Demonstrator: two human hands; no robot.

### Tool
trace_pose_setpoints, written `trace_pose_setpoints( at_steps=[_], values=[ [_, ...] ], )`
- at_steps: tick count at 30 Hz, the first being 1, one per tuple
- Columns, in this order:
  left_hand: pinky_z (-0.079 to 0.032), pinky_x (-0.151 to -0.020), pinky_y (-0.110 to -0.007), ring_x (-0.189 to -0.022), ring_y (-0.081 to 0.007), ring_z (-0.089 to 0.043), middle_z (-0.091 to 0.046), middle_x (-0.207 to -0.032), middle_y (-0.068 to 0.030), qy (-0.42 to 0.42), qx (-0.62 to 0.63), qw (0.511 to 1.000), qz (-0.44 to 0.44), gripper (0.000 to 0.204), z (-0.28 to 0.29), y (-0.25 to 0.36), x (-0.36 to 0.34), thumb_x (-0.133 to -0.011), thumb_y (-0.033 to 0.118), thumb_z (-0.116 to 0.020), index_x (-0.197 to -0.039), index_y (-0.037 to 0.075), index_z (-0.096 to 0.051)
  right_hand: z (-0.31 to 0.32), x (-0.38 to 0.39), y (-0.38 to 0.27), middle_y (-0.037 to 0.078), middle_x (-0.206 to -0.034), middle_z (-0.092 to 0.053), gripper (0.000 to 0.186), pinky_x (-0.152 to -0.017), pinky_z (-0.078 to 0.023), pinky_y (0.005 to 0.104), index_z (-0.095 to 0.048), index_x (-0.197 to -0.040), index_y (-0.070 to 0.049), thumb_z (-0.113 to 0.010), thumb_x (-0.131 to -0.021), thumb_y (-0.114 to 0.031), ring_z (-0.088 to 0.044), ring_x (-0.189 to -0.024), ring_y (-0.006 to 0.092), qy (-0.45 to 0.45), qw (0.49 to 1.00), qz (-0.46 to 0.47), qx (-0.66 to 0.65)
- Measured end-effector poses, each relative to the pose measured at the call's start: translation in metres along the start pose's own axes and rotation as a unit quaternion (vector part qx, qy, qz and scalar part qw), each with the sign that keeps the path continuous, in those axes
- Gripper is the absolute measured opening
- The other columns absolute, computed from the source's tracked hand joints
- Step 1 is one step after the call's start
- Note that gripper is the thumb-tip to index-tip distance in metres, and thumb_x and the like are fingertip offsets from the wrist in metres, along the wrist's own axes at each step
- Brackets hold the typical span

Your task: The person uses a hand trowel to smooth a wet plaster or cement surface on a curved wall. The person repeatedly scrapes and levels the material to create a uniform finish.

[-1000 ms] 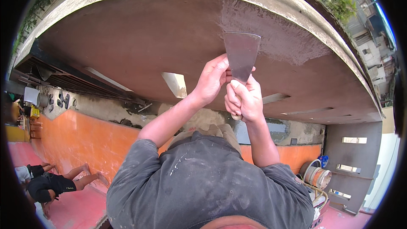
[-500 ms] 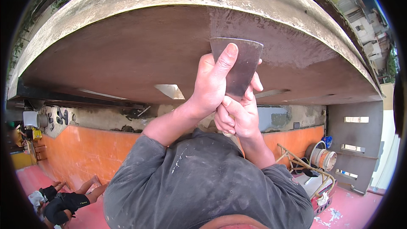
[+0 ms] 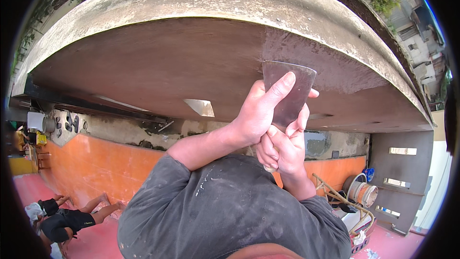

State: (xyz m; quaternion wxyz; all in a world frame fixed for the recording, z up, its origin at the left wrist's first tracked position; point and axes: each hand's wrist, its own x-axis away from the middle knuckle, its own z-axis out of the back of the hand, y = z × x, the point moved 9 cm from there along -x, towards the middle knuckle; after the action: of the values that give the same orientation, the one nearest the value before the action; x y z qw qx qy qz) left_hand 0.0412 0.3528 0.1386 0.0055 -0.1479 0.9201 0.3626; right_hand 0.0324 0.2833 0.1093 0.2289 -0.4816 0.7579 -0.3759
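Both my hands are on a wide-bladed scraper [image 3: 293,86], its flared metal blade pointing up and away from me. My left hand [image 3: 256,112] grips the blade from the left, thumb laid along its face and fingers behind it. Below it, my right hand [image 3: 283,151] is wrapped around the handle, whose pale end [image 3: 270,168] peeks out under the fist. Beyond the tool spreads a smooth brown-grey wall surface [image 3: 158,62]. The blade's edge lies near the border of a rougher, glossier patch [image 3: 335,69]; whether it touches cannot be told.
A weathered concrete ledge [image 3: 191,0] curves along the wall's top. Small slots [image 3: 201,107] pierce the wall. Below are an orange wall [image 3: 105,158] and pink floor. At right stand a bamboo frame [image 3: 352,206] and a bucket [image 3: 368,194]. Another person [image 3: 72,225] is at lower left.
My hands and the scraper have shifted right and lower in the picture, both still gripping it. The view has also shifted slightly, with more of the ledge showing.
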Motion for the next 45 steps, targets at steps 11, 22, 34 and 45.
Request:
trace_pose_setpoints(
  at_steps=[11,22,34,45],
  values=[
    [-0.052,-0.058,-0.031,-0.051,-0.0135,-0.054,-0.062,-0.067,-0.0093,0.037,0.03,0.999,-0.004,0.059,-0.005,0.002,0.002,-0.109,0.051,-0.042,-0.116,-0.005,-0.06,-0.001,0.003,-0.001,0.004,-0.051,-0.04,0.015,-0.028,-0.032,0.0279,-0.038,-0.093,-0.009,-0.045,-0.104,-0.004,-0.035,-0.03,0.0126,-0.001,0.999,-0.016,-0.031],
    [-0.058,-0.088,-0.046,-0.068,-0.0165,-0.062,-0.059,-0.07,-0.0067,0.036,-0.04,0.997,-0.051,0.04,0.005,-0.011,0.005,-0.11,0.037,-0.047,-0.118,-0.001,-0.054,0.003,-0.005,-0.007,0.003,-0.051,-0.041,0.02,-0.029,-0.034,0.0279,-0.044,-0.084,-0.005,-0.048,-0.104,-0.005,-0.037,-0.031,0.0117,0.006,1.0,0.016,0.018],
    [-0.057,-0.073,-0.04,-0.059,-0.0174,-0.055,-0.054,-0.067,-0.0056,0.05,-0.051,0.995,-0.07,0.035,-0.015,0.031,0.008,-0.109,0.037,-0.051,-0.105,0.002,-0.055,-0.022,-0.018,-0.011,0.002,-0.051,-0.039,0.021,-0.028,-0.033,0.0278,-0.045,-0.086,-0.007,-0.047,-0.106,-0.011,-0.036,-0.03,0.0124,-0.012,1.0,0.014,-0.016],
    [-0.058,-0.071,-0.037,-0.062,-0.0157,-0.059,-0.054,-0.068,-0.0042,-0.028,-0.123,0.984,-0.125,0.044,-0.03,0.082,0.0,-0.108,0.04,-0.051,-0.112,-0.003,-0.058,-0.049,-0.038,-0.025,0.002,-0.05,-0.038,0.023,-0.029,-0.033,0.0273,-0.046,-0.085,-0.007,-0.046,-0.107,-0.012,-0.034,-0.03,0.012,-0.045,0.996,0.065,-0.038]
  ],
)
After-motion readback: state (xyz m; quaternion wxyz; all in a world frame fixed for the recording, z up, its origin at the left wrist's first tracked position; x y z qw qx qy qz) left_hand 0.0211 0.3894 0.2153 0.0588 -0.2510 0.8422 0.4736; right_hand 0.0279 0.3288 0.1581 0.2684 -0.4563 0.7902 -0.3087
